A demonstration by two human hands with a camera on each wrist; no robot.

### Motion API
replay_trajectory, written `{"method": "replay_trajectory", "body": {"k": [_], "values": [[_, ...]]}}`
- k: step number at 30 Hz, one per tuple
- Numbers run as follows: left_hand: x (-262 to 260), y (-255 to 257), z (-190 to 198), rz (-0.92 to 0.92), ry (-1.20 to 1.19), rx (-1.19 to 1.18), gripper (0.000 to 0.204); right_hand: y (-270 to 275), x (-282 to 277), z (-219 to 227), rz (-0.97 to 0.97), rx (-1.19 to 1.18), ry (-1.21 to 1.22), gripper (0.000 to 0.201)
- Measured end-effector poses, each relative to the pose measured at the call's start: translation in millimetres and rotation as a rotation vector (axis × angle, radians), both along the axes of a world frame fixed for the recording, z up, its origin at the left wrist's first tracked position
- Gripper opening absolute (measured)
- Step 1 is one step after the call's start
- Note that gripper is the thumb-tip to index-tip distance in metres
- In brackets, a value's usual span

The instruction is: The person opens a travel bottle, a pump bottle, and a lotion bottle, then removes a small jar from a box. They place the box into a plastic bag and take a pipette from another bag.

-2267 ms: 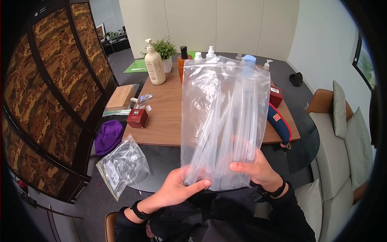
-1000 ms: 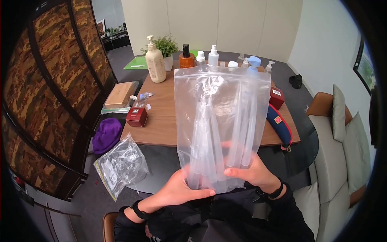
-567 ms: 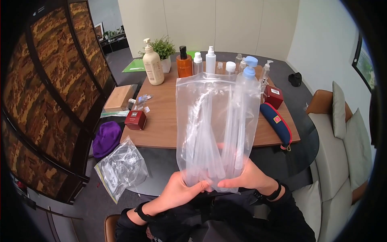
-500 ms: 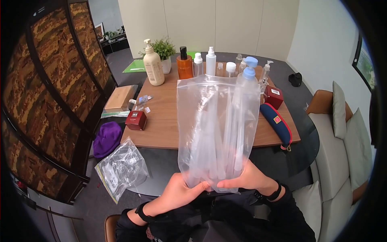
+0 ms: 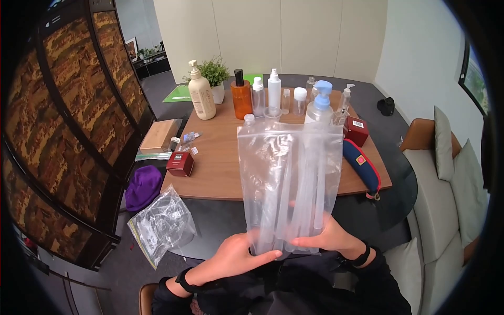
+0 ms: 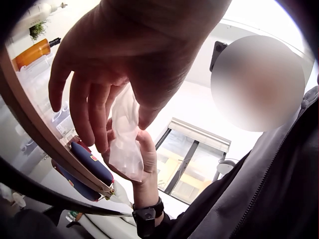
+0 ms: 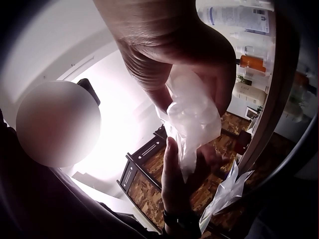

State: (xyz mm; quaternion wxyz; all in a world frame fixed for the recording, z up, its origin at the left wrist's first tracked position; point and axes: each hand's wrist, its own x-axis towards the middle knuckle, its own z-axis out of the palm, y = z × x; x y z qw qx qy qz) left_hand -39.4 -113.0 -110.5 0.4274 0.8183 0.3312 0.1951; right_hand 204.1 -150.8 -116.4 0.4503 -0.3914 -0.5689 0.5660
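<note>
A clear zip bag (image 5: 268, 163) holding several long translucent tubes stands upright between both hands, over the table's front edge. My left hand (image 5: 233, 256) grips its lower left corner, thumb across the front and fingers behind. The lower right side is held by my right hand (image 5: 331, 236), its thumb pressed on the front. In the left wrist view the bag's bottom (image 6: 125, 144) lies between the hand (image 6: 134, 55) and the other hand. The right wrist view has the bag's underside (image 7: 194, 114) in the right hand (image 7: 174, 50); some fingers are hidden.
Behind the bag stand a pump bottle (image 5: 201, 94), an amber bottle (image 5: 242, 100) and several clear bottles. A blue pouch (image 5: 362, 165) and red box (image 5: 356, 131) lie right. At left are another red box (image 5: 180, 164), a purple cloth (image 5: 144, 188) and a crumpled bag (image 5: 164, 226).
The bag is lower in the head view, showing more of the bottles behind it. Its tubes have shifted inside. The left thumb now lies straighter along the bag's bottom; both hands still hold it.
</note>
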Motion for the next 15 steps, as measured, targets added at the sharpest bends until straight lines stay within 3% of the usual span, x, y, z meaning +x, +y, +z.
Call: {"method": "replay_trajectory", "body": {"k": [1, 4, 5, 6, 8, 10, 11, 14, 15], "values": [[-1.5, -0.9, -0.6, 0.004, 0.007, -0.038, 0.059, -1.7, 3.0, 0.0, 0.031, -0.021, 0.008, 0.068], [-3.9, 1.8, -7.6, 0.049, -0.455, -0.187, 0.087, -10.7, 9.1, 2.1, 0.145, -0.115, -0.004, 0.066], [-10.6, 8.0, -0.4, 0.061, -0.431, -0.287, 0.100, -12.7, 10.5, 2.3, 0.190, -0.150, -0.014, 0.064], [-10.2, 6.8, 5.3, 0.105, -0.620, -0.313, 0.095, -14.4, 12.2, -0.1, 0.220, -0.170, -0.021, 0.061], [-14.0, 18.6, 17.0, 0.140, -0.770, -0.162, 0.090, -19.1, 16.7, -6.8, 0.280, -0.208, -0.039, 0.053], [-25.4, 29.4, 27.8, 0.167, -0.610, 0.063, 0.087, -21.3, 22.2, -9.4, 0.329, -0.206, -0.085, 0.062], [-18.5, 26.5, 36.0, 0.218, -0.729, 0.106, 0.061, -21.9, 24.2, -9.8, 0.353, -0.205, -0.108, 0.067], [-28.3, 31.1, 54.0, 0.165, -0.394, 0.374, 0.028, -23.2, 27.2, -6.1, 0.382, -0.229, -0.164, 0.061], [-21.3, 27.6, 60.5, 0.234, -0.388, 0.387, 0.016, -23.9, 27.2, -4.7, 0.377, -0.202, -0.170, 0.053]]}}
